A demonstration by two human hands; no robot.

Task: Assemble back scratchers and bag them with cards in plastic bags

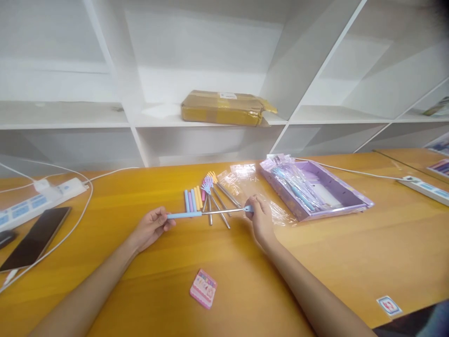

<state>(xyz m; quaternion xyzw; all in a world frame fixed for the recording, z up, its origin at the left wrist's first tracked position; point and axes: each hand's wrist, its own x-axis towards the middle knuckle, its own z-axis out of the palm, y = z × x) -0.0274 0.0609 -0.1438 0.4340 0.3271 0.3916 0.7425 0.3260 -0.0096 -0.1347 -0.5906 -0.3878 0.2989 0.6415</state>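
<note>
Between my two hands a back scratcher [220, 211] is stretched level above the table, with a light blue sleeve handle, a thin metal rod and a blue head. My left hand [154, 225] is closed around the end of the blue handle. My right hand [260, 217] grips the blue head, whose tip is partly hidden by the fingers. Just beyond lie several loose handle sleeves [193, 199] in blue, purple, yellow and pink. Beside them are several metal rods [220, 216] with hand-shaped heads [207, 184] in purple, yellow and pink, fanned out in a pile.
A purple tray box [351, 206] holds plastic-wrapped back scratchers [298, 187]; clear bags [242, 175] lie beside it. A pink card [204, 289] lies nearer. Power strips [66, 189], a phone [37, 238] and cables flank the table. A taped carton [224, 108] sits on the shelf.
</note>
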